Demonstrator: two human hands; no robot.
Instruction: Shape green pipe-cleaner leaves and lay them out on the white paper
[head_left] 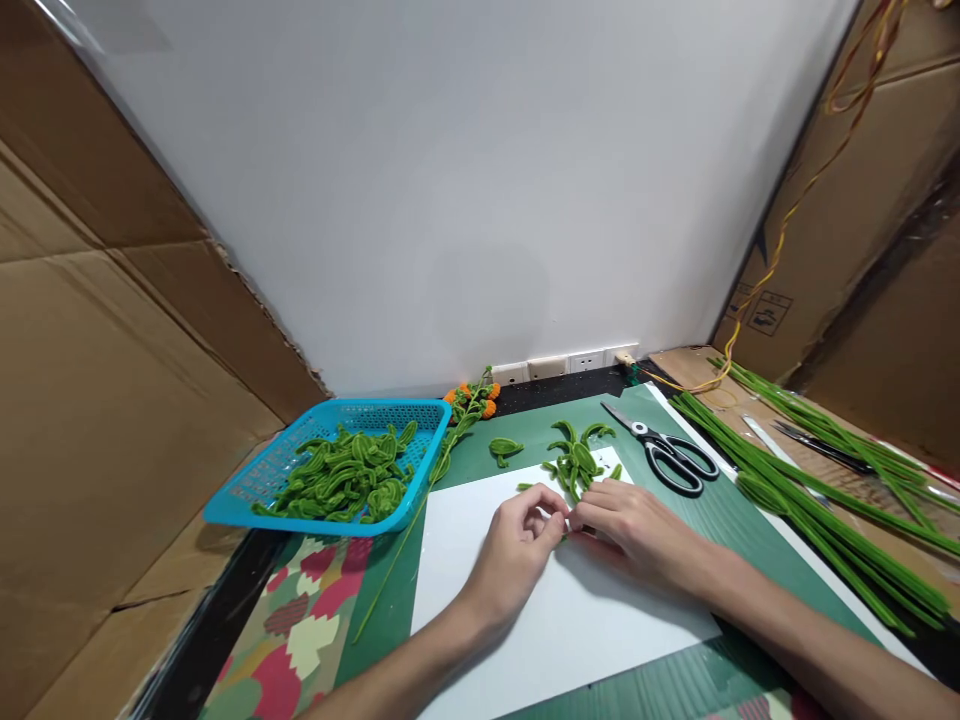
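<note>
Over a white sheet point(487, 620), my left hand point(523, 540) and my right hand point(626, 522) meet fingertip to fingertip. Both are closed in a pinch on a small green pipe-cleaner piece point(565, 537), mostly hidden by the fingers. Just beyond them lies a loose heap of green pipe-cleaner leaves point(576, 458), partly on the sheet's far edge. A single green leaf point(506, 448) rests apart to its left. Scissors point(664, 447) with black handles lie to the right of the heap, their blades pointing away to the left.
A blue basket point(225, 512) full of green leaves stands at the left. Beside it lies a long-stemmed orange flower sprig point(487, 408). Bundles of green pipe cleaners point(810, 510) and dark tweezers point(821, 447) lie at the right. Wall sockets point(585, 362) and a yellow cord point(780, 240) are behind.
</note>
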